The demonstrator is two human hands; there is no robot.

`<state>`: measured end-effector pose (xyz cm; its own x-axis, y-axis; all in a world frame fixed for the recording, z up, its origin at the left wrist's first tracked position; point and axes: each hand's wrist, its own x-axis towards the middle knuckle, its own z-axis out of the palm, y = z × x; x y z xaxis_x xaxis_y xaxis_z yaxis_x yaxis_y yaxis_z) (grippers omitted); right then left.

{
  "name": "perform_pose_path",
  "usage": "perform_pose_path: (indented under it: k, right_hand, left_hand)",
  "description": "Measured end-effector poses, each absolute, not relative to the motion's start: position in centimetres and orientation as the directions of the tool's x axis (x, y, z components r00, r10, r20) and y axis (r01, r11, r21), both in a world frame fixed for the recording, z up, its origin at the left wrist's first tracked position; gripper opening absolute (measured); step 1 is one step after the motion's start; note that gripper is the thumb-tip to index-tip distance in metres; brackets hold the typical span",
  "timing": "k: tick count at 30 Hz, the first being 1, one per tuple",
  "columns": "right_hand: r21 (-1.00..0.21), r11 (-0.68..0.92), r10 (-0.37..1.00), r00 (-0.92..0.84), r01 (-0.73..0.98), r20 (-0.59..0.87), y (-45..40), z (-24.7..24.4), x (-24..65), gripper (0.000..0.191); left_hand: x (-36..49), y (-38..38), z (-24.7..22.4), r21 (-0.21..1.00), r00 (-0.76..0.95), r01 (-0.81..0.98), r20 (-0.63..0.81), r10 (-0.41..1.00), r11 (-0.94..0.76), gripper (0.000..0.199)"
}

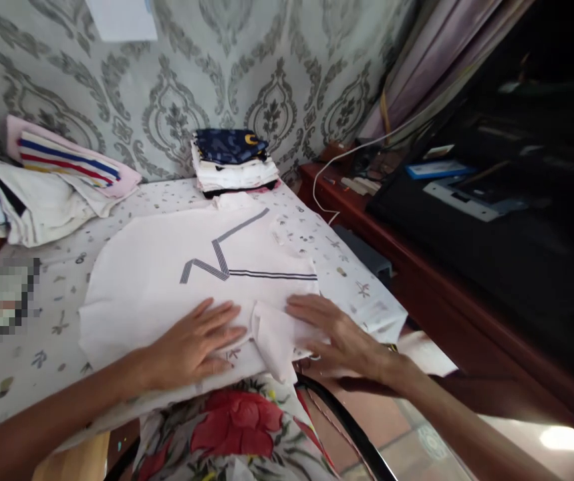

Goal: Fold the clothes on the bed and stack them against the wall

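Observation:
A white shirt [146, 267] with a dark zigzag stripe lies spread on the patterned bed sheet [361, 280], its collar end towards the right. My left hand [196, 341] rests flat on the shirt's near edge, fingers apart. On the near right part is my right hand [337, 327], fingers stretched out, touching the fabric near the sleeve [274, 337]. That sleeve hangs over the near edge between my two hands. Neither hand grips anything that I can see.
A stack of folded clothes [234, 160] stands against the patterned wall. More clothes [41, 194] are heaped at the left. A dark red wooden cabinet [391, 247] with a large black screen [517, 167] borders the right side. A white cable [317, 180] hangs there.

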<state>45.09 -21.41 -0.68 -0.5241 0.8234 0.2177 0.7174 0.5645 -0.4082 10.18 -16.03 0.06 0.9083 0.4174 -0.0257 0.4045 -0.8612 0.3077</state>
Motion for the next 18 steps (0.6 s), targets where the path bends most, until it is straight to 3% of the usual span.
perform_pose_path:
  k: [6, 10, 14, 18]
  right_hand:
    - [-0.447, 0.53, 0.845, -0.496, 0.721, 0.201, -21.2, -0.3, 44.9, 0.038]
    - [-0.513, 0.457, 0.875, -0.47, 0.727, 0.115, -19.9, 1.8, 44.0, 0.033]
    - [-0.493, 0.515, 0.847, -0.504, 0.701, 0.168, -18.6, 2.5, 43.1, 0.032]
    - [-0.5, 0.535, 0.838, -0.504, 0.681, 0.209, -17.2, 1.6, 42.8, 0.031]
  left_hand:
    - [7.3, -17.8, 1.4, 0.291, 0.907, 0.407, -0.015, 0.421, -0.866, 0.067]
    - [4.2, -16.8, 0.5, 0.152, 0.804, 0.574, 0.082, 0.589, -0.804, 0.066]
    - [0.5, -16.4, -2.0, -0.017, 0.719, 0.691, 0.13, 0.683, -0.723, 0.062]
    - [-1.6, -16.8, -2.4, -0.072, 0.597, 0.801, 0.185, 0.781, -0.595, 0.055]
